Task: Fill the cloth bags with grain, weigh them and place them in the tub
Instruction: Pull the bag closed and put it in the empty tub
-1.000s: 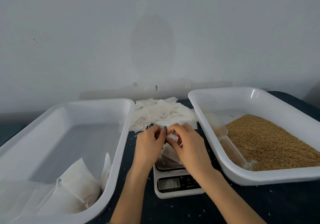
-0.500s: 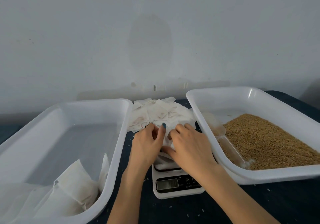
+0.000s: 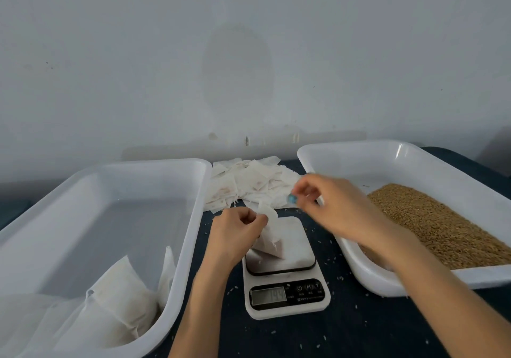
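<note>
A small white cloth bag (image 3: pixel 270 243) sits on the platform of the white kitchen scale (image 3: pixel 287 299), whose display shows digits. My left hand (image 3: pixel 235 233) pinches the bag's upper edge. My right hand (image 3: pixel 340 208) is blurred, raised to the right of the bag above the near-left corner of the grain tub (image 3: pixel 345 158); its fingers are curled, and whether they hold anything is unclear. Brown grain (image 3: pixel 442 227) fills the right part of that tub. The left tub (image 3: pixel 193 219) holds several filled bags (image 3: pixel 119 308) at its near end.
A heap of empty cloth bags (image 3: pixel 249 183) lies between the tubs, behind the scale. Loose grains are scattered on the dark tabletop (image 3: pixel 345 330) around the scale. A grey wall stands close behind the table.
Both hands were together at the bag's top. My right hand has since pulled away up and to the right, while the left hand stays on the bag. The scale platform is now uncovered.
</note>
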Demonstrator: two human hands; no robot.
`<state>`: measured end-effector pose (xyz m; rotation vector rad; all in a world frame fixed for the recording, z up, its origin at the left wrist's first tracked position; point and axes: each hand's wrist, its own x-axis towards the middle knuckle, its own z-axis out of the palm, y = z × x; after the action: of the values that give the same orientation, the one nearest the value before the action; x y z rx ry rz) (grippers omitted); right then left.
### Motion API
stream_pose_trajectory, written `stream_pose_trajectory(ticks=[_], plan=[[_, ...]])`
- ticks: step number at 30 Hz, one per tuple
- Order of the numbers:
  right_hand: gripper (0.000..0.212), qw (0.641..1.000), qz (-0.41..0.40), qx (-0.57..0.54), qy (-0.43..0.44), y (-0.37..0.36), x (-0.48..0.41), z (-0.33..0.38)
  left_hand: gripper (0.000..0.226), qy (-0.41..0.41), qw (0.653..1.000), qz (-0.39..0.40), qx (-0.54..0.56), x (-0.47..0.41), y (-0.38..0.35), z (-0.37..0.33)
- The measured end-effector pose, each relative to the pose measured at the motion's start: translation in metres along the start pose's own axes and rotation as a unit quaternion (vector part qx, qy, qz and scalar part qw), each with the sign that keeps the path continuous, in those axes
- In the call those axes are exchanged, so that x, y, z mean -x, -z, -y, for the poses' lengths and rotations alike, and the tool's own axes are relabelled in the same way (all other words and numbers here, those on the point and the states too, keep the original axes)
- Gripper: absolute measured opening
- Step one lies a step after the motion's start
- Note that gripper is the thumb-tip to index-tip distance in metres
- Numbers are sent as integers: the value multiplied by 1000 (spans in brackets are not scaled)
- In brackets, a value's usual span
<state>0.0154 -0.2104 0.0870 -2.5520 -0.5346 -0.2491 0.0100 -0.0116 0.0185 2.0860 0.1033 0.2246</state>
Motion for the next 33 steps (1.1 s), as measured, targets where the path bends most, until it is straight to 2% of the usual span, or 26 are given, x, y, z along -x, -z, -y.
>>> stream_pose_trajectory(ticks=[2,4,7,9,11,13,17,21,26,29,33], plan=[[6,997,-38,55,-36,16,-5,-21,23,4,1000,-1,16,-1,0,0],[11,984,-10,146,-98,26,-8,-47,23,6,1000,-3,28,-1,-1,-1],[26,941,135,235,-204,29,-6,-75,22,11,999,1,34,1,0,-3],[35,898,245,280,-236,24,-1,-84,19,17,999,7,46,2,0,-4],[35,876,299,283,-250,17,2,-88,18,24,998,11,57,5,-1,-5],[31,876,308,273,-251,14,5,-87,18,28,997,14,67,7,-2,-5],[37,880,322,253,-241,23,4,-82,18,41,996,10,84,11,-2,-5],[38,903,267,207,-265,52,0,-86,17,45,994,3,97,10,-1,-5],[27,908,211,292,-215,103,-1,-83,18,41,994,8,99,7,-1,-5],[26,898,253,286,-219,124,3,-80,18,42,994,10,100,7,-2,-3],[20,893,323,209,-234,121,6,-84,19,46,993,6,109,6,-2,-1]])
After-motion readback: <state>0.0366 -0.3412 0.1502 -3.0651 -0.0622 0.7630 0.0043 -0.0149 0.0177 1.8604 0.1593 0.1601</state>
